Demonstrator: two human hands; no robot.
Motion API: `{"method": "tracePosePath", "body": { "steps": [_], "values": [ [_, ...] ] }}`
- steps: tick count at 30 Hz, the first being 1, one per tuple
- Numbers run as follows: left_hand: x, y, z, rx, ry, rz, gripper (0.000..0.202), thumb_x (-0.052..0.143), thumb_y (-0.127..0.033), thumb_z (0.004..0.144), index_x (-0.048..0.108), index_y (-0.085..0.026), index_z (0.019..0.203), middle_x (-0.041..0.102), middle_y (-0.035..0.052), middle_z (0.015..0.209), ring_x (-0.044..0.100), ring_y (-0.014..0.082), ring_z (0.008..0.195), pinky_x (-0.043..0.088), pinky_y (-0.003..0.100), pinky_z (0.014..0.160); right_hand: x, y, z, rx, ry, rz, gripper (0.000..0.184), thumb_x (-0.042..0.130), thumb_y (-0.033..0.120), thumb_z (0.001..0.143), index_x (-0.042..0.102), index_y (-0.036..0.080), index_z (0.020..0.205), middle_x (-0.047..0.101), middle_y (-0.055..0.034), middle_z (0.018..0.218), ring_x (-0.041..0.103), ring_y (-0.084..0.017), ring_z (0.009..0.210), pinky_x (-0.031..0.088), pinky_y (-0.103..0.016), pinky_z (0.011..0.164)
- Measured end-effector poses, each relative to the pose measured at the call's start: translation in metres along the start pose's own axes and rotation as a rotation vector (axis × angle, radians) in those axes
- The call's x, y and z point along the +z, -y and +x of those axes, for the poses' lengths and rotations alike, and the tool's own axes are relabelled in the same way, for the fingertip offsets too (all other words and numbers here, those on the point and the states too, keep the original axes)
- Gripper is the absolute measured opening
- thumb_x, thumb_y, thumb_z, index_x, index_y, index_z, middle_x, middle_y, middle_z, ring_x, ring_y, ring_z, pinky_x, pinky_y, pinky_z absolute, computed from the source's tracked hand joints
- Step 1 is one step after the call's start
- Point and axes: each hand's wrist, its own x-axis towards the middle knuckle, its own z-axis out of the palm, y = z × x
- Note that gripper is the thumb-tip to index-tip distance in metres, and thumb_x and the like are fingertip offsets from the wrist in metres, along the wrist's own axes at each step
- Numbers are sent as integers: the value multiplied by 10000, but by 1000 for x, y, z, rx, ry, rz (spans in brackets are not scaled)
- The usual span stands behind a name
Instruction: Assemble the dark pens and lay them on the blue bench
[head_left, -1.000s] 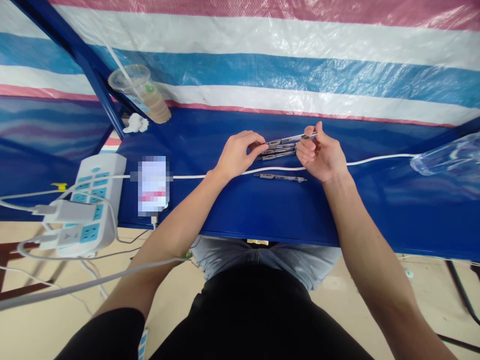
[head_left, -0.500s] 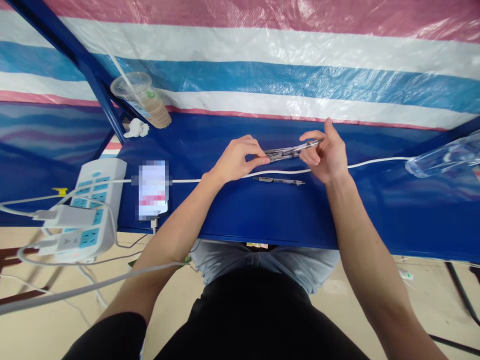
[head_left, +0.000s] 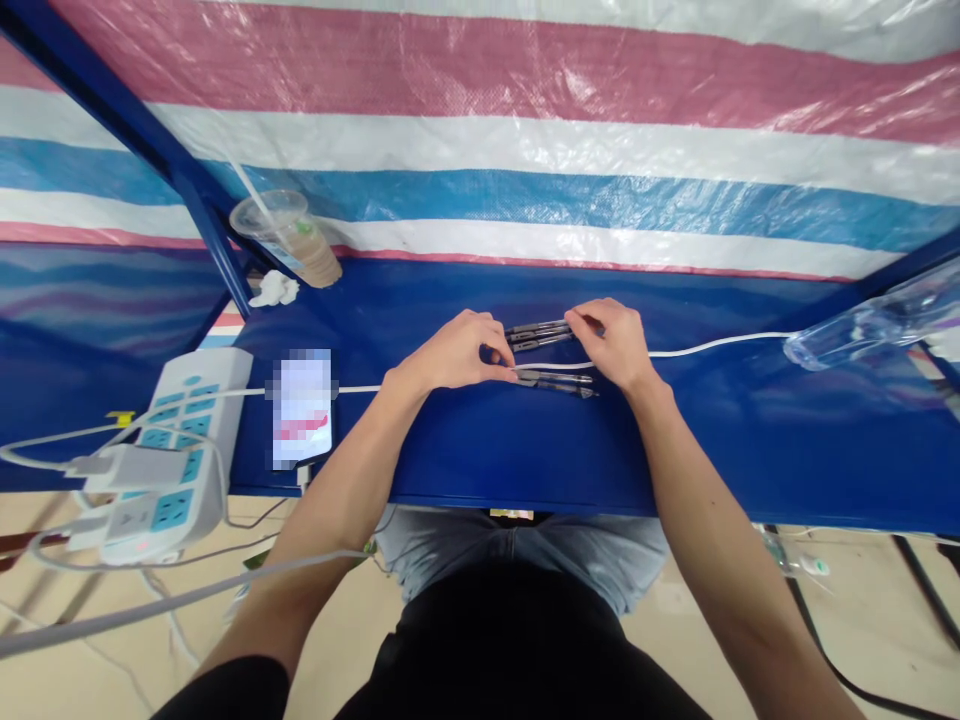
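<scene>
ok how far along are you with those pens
Looks done: two pens lie side by side below the white cable. In hand: the right hand has its fingers on a bunch of about three pens, with the left hand close by. Left: that bunch, lying apart from the pair.
</scene>
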Motion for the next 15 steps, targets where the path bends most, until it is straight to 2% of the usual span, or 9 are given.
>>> {"method": "tracePosePath", "body": {
  "steps": [3,6,8,15],
  "values": [
    [0,-4,0,-16,9,14,302,889,-541,832,851,-294,1002,770,21,900,693,210,879,469,383,888,3,-7,2,-86,75,-56,379,584,537,1036,752,266,830,731,-70,836,581,-258,786,449,-436,832],
    [5,-13,2,-14,19,41,429,897,-538,826,811,-322,1187,764,44,1116,681,256,1054,446,419,986,5,-12,2,-129,113,-84,215,674,408,993,776,255,881,766,-79,951,604,-273,875,446,-455,882],
    [11,-18,4,9,42,59,466,898,-525,830,790,-332,1240,743,57,1187,657,277,1119,434,432,1015,6,-13,0,-135,136,-108,144,710,348,970,787,255,891,768,-80,984,604,-280,916,434,-455,886],
    [27,-20,9,61,61,133,250,874,-455,877,818,-270,1036,786,29,1034,672,246,1018,397,415,982,9,-12,-2,-138,219,-207,109,748,297,966,792,272,870,769,-61,978,583,-276,937,363,-424,825]
  ]
}}
